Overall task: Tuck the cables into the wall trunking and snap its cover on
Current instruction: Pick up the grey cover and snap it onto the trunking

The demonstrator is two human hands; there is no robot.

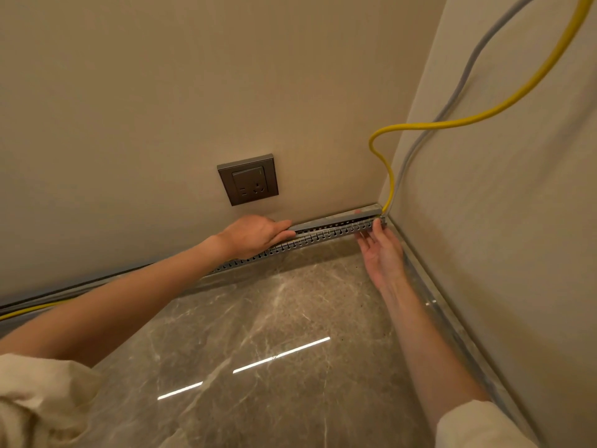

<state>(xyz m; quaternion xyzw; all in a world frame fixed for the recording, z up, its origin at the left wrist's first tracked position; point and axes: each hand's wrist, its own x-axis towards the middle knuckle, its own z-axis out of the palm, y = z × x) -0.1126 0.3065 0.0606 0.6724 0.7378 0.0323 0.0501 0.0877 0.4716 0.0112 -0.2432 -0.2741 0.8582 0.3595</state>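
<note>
A grey slotted trunking [310, 239] runs along the foot of the back wall into the corner. Its grey cover [336, 218] lies on top at the corner end, with a gap still showing between the two. My left hand [255, 236] rests flat on the cover's left end, fingers straight. My right hand [382, 250] has its straight fingertips against the trunking's slotted front near the corner. A yellow cable [387, 176] and a grey cable [458, 88] come down the right wall into the trunking's corner end. The yellow cable [35, 309] comes out again at far left.
A grey wall socket [248, 179] sits on the back wall above my left hand. The floor [274, 318] is glossy brown marble with light reflections. The right wall [500, 221] meets the back wall at the corner.
</note>
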